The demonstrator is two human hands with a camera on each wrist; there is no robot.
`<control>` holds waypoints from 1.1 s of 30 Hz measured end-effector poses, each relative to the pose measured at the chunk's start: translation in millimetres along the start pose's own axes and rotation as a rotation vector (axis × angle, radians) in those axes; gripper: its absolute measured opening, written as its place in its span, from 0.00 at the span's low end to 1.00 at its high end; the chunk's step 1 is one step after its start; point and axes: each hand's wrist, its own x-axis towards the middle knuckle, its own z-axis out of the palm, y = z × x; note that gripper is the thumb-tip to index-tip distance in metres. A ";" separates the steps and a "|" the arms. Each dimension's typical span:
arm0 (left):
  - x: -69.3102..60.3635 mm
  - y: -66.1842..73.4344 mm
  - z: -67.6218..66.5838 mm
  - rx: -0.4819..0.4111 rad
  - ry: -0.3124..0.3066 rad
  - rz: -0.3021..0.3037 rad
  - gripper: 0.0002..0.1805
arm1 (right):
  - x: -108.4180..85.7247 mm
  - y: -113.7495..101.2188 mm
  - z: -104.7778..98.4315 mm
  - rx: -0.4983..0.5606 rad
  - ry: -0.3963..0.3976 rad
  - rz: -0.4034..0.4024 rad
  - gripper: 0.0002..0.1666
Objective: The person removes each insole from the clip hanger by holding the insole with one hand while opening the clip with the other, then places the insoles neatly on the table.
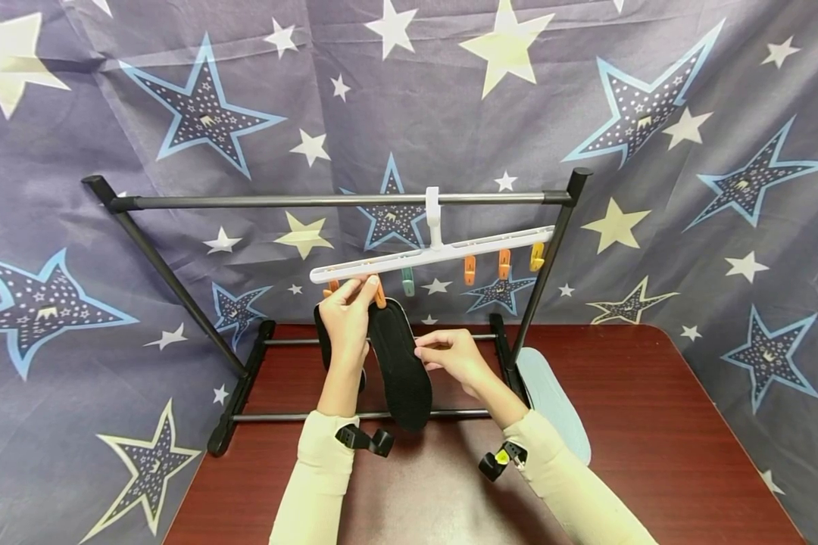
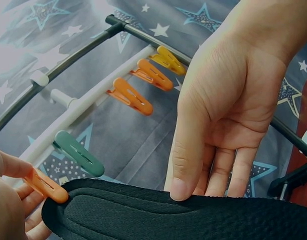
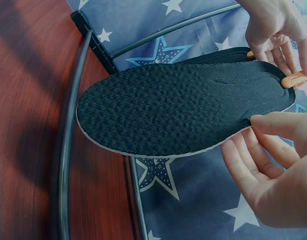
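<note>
A black insole (image 1: 398,363) hangs at a slant below a white clip hanger (image 1: 409,260), its heel end at an orange clothespin (image 2: 47,186). My left hand (image 1: 348,318) pinches that clothespin, which sits over the insole's upper edge. With thumb and fingers, my right hand (image 1: 453,357) pinches the insole's side edge; the textured face shows in the right wrist view. Behind my left hand a second black insole (image 3: 218,56) hangs at another orange clothespin (image 1: 331,288), partly hidden.
The hanger hooks over the top bar (image 1: 279,201) of a black rack standing on a red-brown table (image 1: 620,393). Along the hanger are a green clothespin (image 1: 407,280), two orange ones and a yellow one (image 1: 537,257). A light-blue flat piece (image 1: 555,409) lies right of the rack.
</note>
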 end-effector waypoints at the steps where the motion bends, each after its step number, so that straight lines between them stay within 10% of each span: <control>1: -0.2 0.1 0.0 -0.002 0.000 -0.002 0.10 | 0.0 0.0 0.0 0.001 0.000 0.002 0.12; 33: 2.7 -4.8 1.0 -0.040 -0.010 -0.001 0.12 | -1.6 1.6 -3.4 -0.017 0.007 0.003 0.12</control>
